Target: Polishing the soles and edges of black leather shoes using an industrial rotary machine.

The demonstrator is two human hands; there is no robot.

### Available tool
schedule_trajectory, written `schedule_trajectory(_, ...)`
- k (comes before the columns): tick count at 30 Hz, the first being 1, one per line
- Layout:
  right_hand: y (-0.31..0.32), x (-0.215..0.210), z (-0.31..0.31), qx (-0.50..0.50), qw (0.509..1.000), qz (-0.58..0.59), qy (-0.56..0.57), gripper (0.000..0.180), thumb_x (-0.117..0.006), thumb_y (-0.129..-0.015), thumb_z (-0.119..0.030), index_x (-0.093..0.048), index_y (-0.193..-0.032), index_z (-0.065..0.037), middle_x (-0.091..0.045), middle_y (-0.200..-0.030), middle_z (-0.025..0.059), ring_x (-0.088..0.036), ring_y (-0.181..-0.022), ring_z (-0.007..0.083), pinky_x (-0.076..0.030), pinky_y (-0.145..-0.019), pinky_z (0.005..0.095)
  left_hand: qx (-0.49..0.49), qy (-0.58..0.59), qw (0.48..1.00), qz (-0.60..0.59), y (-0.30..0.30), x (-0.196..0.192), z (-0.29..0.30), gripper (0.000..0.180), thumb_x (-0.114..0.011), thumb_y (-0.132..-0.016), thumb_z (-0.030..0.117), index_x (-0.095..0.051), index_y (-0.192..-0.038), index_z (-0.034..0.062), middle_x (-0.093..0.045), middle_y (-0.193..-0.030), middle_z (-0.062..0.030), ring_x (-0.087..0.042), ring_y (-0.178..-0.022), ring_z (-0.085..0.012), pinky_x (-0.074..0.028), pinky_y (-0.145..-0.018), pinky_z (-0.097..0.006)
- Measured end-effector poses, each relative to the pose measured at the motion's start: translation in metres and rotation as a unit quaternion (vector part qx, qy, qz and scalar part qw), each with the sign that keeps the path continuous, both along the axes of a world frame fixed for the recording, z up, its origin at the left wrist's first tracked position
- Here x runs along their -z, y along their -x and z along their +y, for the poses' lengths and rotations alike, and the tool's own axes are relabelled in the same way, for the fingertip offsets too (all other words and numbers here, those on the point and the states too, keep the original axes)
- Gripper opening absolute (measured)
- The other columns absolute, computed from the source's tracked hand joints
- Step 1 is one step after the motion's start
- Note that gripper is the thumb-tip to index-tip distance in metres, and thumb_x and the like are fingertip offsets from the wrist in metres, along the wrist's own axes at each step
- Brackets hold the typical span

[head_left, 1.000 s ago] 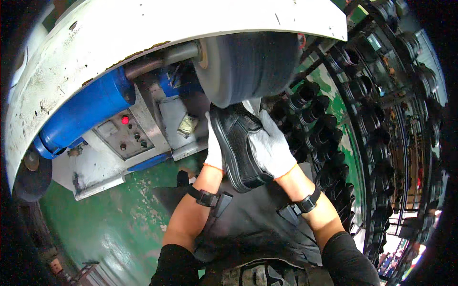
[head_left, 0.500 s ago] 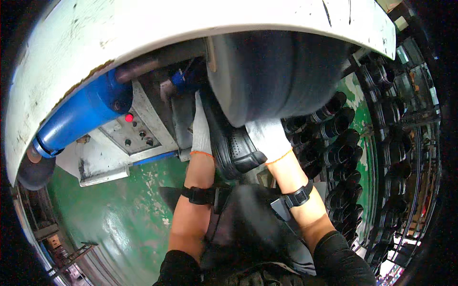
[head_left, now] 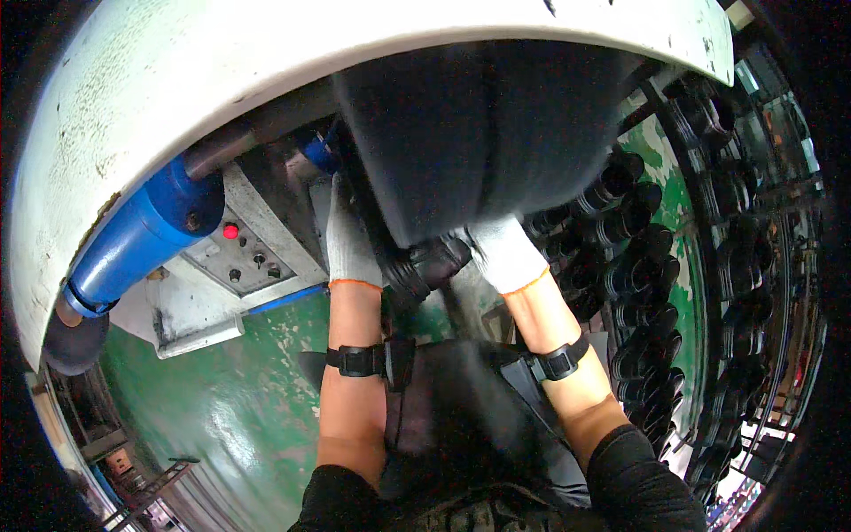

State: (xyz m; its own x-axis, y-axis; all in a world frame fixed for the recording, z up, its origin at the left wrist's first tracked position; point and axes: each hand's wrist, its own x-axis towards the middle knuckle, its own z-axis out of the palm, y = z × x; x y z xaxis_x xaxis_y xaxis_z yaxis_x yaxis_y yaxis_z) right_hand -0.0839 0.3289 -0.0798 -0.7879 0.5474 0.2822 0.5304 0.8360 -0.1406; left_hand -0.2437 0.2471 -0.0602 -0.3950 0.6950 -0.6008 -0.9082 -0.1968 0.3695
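Note:
A black leather shoe (head_left: 436, 264) is held under a big dark turning roller (head_left: 487, 133), which blurs and covers much of it. One rounded end of the shoe points toward me. My left hand (head_left: 352, 238), in a white knit glove with an orange cuff edge, grips the shoe's left side, its fingertips reaching in beside the roller. On the other side my right hand (head_left: 507, 252), gloved the same way, is closed at the shoe's right, its fingers partly hidden below the roller.
A white curved hood (head_left: 292, 58) arches over the roller. At left are a blue motor housing (head_left: 164, 217) and a control panel (head_left: 253, 253) with a red button. Racks of black shoes (head_left: 643, 266) stand close on the right. The green floor (head_left: 213, 426) shows at lower left.
Both hands have moved apart a little, the left one leftward. The shoe has turned and gone further under the roller, so less of its perforated upper shows.

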Motion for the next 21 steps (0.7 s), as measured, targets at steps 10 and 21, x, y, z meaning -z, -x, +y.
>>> schedule_trajectory(10, -0.013, -0.010, -0.013, 0.033, 0.986, -0.106, 0.125, 0.038, -0.051, -0.088, -0.020, -0.059, -0.120, -0.002, -0.059, -0.118, 0.0197, -0.055, -0.111, 0.0372, -0.043, -0.096, 0.0458, 0.084, -0.214, 0.966, 0.119, -0.026, 0.023, -0.010, 0.058, -0.040, -0.103, 0.047, -0.044, -0.141, 0.0042, -0.053, -0.138, -0.0129, -0.053, -0.123, -0.0309, -0.043, -0.107, -0.042)
schedule_trajectory(21, -0.003, 0.004, -0.019, 0.018, 0.994, -0.063, -0.082, 0.040, -0.051, -0.089, -0.014, -0.058, -0.126, -0.002, -0.055, -0.134, 0.0195, -0.052, -0.123, 0.0363, -0.044, -0.101, 0.0467, 0.106, 0.133, 0.945, 0.280, -0.006, 0.024, -0.013, 0.070, -0.030, -0.102, 0.058, -0.053, -0.134, 0.0013, -0.059, -0.131, -0.0109, -0.055, -0.119, -0.0213, -0.043, -0.101, -0.031)
